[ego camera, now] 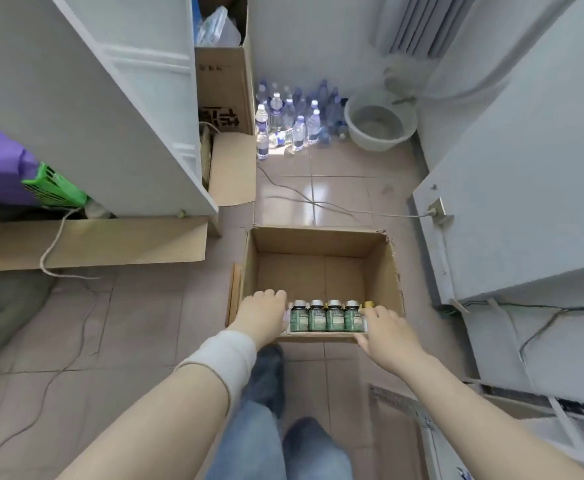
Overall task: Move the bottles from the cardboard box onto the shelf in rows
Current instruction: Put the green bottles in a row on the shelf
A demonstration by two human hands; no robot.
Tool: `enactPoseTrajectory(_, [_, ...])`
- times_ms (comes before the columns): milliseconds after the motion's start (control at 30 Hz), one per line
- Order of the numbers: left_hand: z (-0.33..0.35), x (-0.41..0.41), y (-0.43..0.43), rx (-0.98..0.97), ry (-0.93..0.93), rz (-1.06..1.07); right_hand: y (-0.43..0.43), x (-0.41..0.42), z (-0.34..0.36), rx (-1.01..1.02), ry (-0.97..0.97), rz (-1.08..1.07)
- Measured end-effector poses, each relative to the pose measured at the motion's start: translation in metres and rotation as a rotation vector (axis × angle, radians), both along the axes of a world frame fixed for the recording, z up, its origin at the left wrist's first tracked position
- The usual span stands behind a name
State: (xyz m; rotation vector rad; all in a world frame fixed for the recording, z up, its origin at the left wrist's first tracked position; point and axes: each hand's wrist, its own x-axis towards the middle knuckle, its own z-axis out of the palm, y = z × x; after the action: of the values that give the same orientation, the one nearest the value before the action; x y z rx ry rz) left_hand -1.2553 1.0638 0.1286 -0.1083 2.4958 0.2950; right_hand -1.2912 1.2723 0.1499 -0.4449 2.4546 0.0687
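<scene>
An open cardboard box (318, 244) stands on the tiled floor in front of me. At its near wall, a row of several green bottles (325, 317) with silver caps lies side by side; a gold cap shows at the right end. My left hand (261, 313) presses against the left end of the row, fingers curled over it. My right hand (385, 329) holds the right end. Between them the two hands clamp the row. The rest of the box floor is bare. White shelf units stand on my left (86, 109) and right (525, 188).
Several water bottles (294, 116) and a grey basin (378, 124) sit by the far wall. Cables (311, 202) run over the floor behind the box. Flat cardboard (93, 244) lies on the left, a taller carton (224, 88) beyond it. My legs are below the box.
</scene>
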Motion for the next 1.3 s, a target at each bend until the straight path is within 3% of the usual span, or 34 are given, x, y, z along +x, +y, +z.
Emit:
enactPoseTrajectory(167, [-0.069,-0.033,-0.007,0.176,-0.226,0.246,-0.008,-0.028,-0.072,0.006,-0.16,-0.088])
enactPoseTrajectory(367, [-0.153,-0.06,-0.003,0.342,-0.416,0.514,-0.022,-0.074,-0.158,-0.031,-0.21,-0.069])
enactPoseTrajectory(600, [-0.239,-0.084,0.013,0.399,-0.428,0.707,-0.031,-0.108,-0.256,-0.105,-0.373,0.051])
enactPoseTrajectory(867, [-0.267,-0.087,0.022,0.435,-0.43,0.744,-0.027,-0.122,-0.283,-0.147,-0.516,0.121])
enactPoseTrajectory(1033, [-0.265,-0.087,0.016,0.524,-0.41,0.862,-0.028,-0.116,-0.288,-0.196,-0.611,-0.135])
enactPoseTrajectory(1167, [-0.253,-0.088,0.002,0.661,-0.412,0.993,-0.031,-0.117,-0.273,-0.375,-0.614,-0.344])
enactPoseTrajectory(1300, [-0.22,-0.096,-0.014,0.834,-0.302,1.16,-0.024,-0.124,-0.244,-0.557,-0.591,-0.499])
